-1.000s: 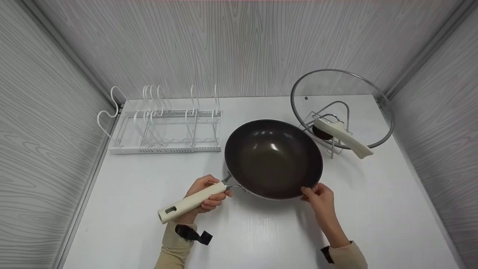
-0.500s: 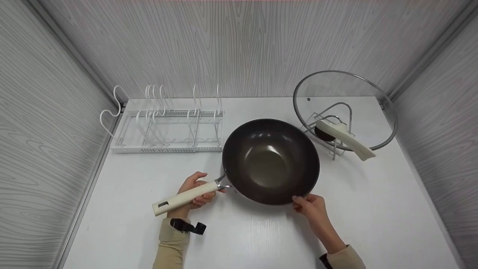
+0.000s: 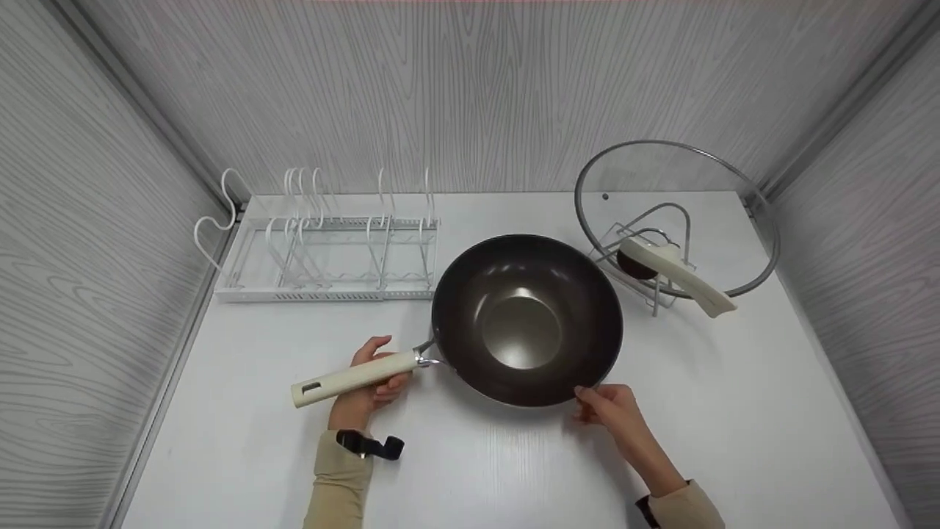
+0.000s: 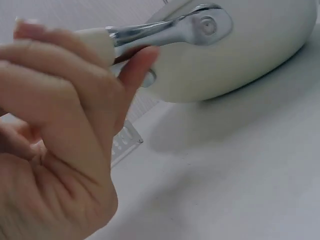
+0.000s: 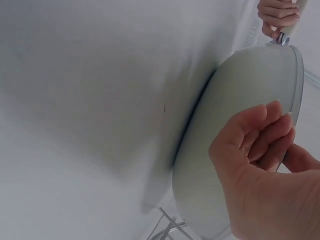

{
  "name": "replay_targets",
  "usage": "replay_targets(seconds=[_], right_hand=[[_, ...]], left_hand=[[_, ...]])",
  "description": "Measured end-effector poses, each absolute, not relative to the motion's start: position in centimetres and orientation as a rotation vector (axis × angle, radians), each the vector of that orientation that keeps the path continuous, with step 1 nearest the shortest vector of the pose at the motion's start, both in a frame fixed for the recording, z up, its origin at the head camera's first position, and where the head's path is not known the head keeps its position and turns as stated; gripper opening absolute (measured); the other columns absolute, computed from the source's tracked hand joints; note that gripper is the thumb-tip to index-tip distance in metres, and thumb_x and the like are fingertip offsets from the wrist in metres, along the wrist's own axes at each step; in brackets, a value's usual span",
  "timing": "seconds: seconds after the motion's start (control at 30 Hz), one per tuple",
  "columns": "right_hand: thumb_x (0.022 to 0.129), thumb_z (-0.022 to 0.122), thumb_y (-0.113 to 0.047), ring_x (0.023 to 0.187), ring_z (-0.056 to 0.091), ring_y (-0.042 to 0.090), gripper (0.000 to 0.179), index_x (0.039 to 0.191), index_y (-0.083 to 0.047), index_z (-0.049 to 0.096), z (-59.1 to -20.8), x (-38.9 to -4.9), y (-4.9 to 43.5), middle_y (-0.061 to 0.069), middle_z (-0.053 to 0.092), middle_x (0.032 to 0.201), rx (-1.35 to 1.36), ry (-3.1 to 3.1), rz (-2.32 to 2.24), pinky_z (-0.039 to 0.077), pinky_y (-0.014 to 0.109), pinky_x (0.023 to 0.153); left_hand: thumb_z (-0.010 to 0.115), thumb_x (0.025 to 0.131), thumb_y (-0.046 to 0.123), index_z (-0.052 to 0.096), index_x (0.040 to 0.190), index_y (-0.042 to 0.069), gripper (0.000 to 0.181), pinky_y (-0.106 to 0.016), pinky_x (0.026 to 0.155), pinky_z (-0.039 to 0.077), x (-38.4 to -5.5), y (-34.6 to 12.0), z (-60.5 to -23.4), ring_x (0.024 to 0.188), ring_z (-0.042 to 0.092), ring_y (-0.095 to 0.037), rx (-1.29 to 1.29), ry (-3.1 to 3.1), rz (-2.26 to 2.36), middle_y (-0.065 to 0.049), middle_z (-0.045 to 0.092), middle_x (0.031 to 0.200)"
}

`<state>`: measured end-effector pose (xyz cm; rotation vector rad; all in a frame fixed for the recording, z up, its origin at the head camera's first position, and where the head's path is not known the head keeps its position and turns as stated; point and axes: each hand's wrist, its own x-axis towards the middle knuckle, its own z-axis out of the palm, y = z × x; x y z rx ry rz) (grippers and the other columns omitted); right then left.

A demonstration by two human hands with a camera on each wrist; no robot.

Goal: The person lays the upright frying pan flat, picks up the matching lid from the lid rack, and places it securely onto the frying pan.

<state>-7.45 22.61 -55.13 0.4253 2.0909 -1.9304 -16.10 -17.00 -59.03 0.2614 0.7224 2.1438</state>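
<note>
A wok [image 3: 521,316] with a dark inside, a pale outside and a cream handle [image 3: 352,378] sits mid-table, its base on or very near the tabletop. My left hand [image 3: 369,389] holds the handle from below; in the left wrist view its fingers [image 4: 55,85] curl about the handle beside the metal bracket [image 4: 175,31]. At the wok's near right rim, my right hand [image 3: 613,415] pinches the edge, thumb on top. The right wrist view shows its bent fingers [image 5: 265,135] by the wok's pale outer wall [image 5: 235,105].
Behind the left hand lies a white wire rack [image 3: 330,257] with several upright hoops. Right of the wok, a large glass lid [image 3: 727,191] with a cream handle leans upright in a small wire stand [image 3: 656,297]. Wood-grain panels [image 3: 470,95] border the white table on the back and sides.
The wok has shifted slightly left and tilted flatter. Its handle end has swung left and away from me. Both hands moved along with it, keeping hold, and the left hand's grip looks looser.
</note>
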Motion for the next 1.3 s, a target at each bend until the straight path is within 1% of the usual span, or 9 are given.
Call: replay_targets(seconds=[0.13,0.33,0.43,0.53,0.6,0.77,0.9,1.17,1.3], right_hand=[[0.095,0.061,-0.007,0.065,0.065,0.017,0.023,0.08,0.011,0.065,-55.0,-8.1,23.7,0.011,0.066,0.071,0.445,2.168,-1.903,0.058,0.031,0.066],[0.096,0.06,-0.004,0.065,0.065,0.018,0.022,0.08,0.01,0.064,-54.8,-9.1,25.4,0.013,0.066,0.071,0.468,2.22,-1.889,0.058,0.031,0.067],[0.096,0.06,-0.004,0.068,0.066,0.019,0.021,0.079,0.008,0.064,-54.6,-9.5,26.2,0.013,0.066,0.073,0.429,2.279,-1.842,0.058,0.031,0.068],[0.095,0.061,-0.006,0.069,0.067,0.02,0.02,0.079,0.005,0.065,-54.4,-9.8,26.8,0.013,0.067,0.074,0.366,2.429,-1.74,0.057,0.028,0.066],[0.095,0.063,-0.008,0.067,0.064,0.017,0.019,0.078,0.001,0.066,-54.3,-9.8,27.1,0.009,0.067,0.072,0.296,2.591,-1.628,0.052,0.024,0.062],[0.089,0.067,-0.005,0.06,0.053,0.013,0.014,0.075,-0.007,0.064,-53.9,-9.8,27.7,0.001,0.061,0.066,0.078,3.047,-1.308,0.042,0.026,0.056],[0.084,0.069,0.001,0.062,0.057,0.016,0.012,0.076,-0.006,0.063,-53.3,-9.7,27.8,0.002,0.061,0.067,-0.126,3.308,-1.189,0.046,0.034,0.057],[0.083,0.065,0.004,0.069,0.061,0.028,0.007,0.088,0.001,0.061,-51.7,-10.5,27.7,0.011,0.064,0.076,-0.42,3.61,-1.263,0.042,0.041,0.063],[0.084,0.063,0.003,0.076,0.058,0.034,0.009,0.092,0.004,0.061,-50.7,-11.3,28.0,0.016,0.062,0.083,-0.514,3.691,-1.334,0.04,0.041,0.068]], left_hand=[[0.032,0.1,0.036,0.063,0.069,0.009,0.052,-0.016,0.033,0.029,-15.3,-16.6,-60.0,0.038,0.038,-0.002,0.145,0.798,2.28,0.004,0.052,0.051],[0.052,0.092,0.021,0.062,0.08,0.003,0.024,-0.019,0.035,0.036,-12.6,-14.3,-61.1,0.04,0.045,-0.008,-0.149,0.747,2.739,-0.004,0.056,0.055],[0.044,0.095,0.009,0.064,0.085,-0.001,0.025,-0.021,0.037,0.037,-11.8,-13.6,-61.4,0.04,0.046,-0.011,-0.197,0.812,2.81,-0.005,0.055,0.055],[0.023,0.097,0.001,0.065,0.083,-0.001,0.044,-0.021,0.038,0.037,-11.3,-13.2,-61.5,0.04,0.045,-0.011,-0.137,0.929,2.723,-0.004,0.054,0.051],[0.02,0.094,-0.003,0.065,0.083,-0.002,0.047,-0.021,0.04,0.036,-10.8,-13.0,-61.3,0.041,0.046,-0.012,-0.075,0.967,2.657,-0.004,0.054,0.051],[0.022,0.096,-0.002,0.061,0.086,0.001,0.04,-0.022,0.045,0.038,-9.8,-12.1,-60.3,0.048,0.047,-0.012,0.062,1.112,2.555,-0.002,0.054,0.056],[0.027,0.096,0.0,0.061,0.089,0.002,0.035,-0.022,0.048,0.041,-9.6,-11.3,-58.9,0.052,0.048,-0.011,0.166,1.316,2.502,-0.002,0.055,0.061],[0.036,0.097,-0.002,0.055,0.09,-0.016,0.025,-0.023,0.047,0.044,-10.2,-10.4,-54.7,0.05,0.051,-0.014,0.28,1.824,2.332,-0.011,0.056,0.061],[0.038,0.098,-0.005,0.059,0.091,-0.014,0.024,-0.023,0.047,0.044,-11.1,-10.0,-52.6,0.049,0.051,-0.015,0.345,2.137,2.187,-0.017,0.057,0.059]])
